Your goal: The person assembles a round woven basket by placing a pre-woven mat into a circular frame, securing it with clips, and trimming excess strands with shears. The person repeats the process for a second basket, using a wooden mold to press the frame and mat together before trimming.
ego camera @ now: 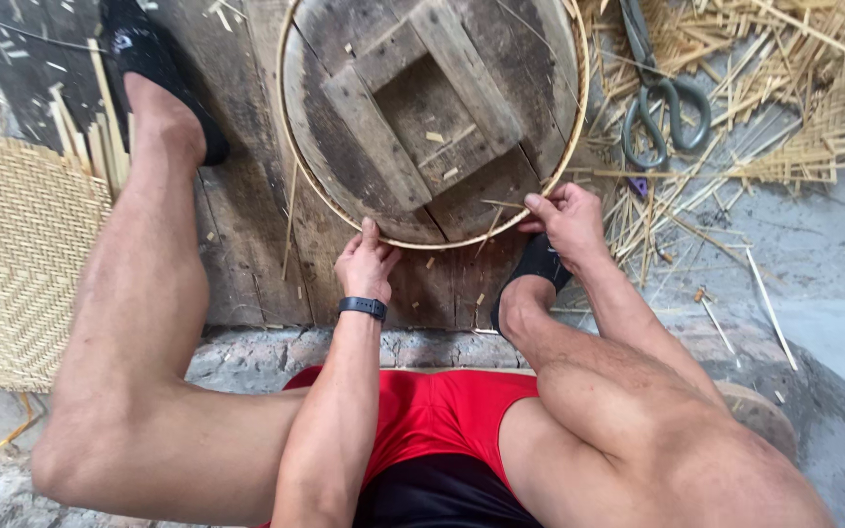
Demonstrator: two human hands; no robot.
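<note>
You're pressing both hands on the bamboo hoop ringing the round wooden form on the floor: left hand fingers curled over its near edge, right hand pinching it, keeping it snug.

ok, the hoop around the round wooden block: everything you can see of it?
The hoop is a thin, pale strip, bamboo or cane by its look, bent into a ring that runs close around the round wooden block. Its top is cut off by the frame. It lies flat on dark planks. The left hand presses its near edge with the fingertips; the right hand pinches it at the lower right. No joint is visible.
</note>
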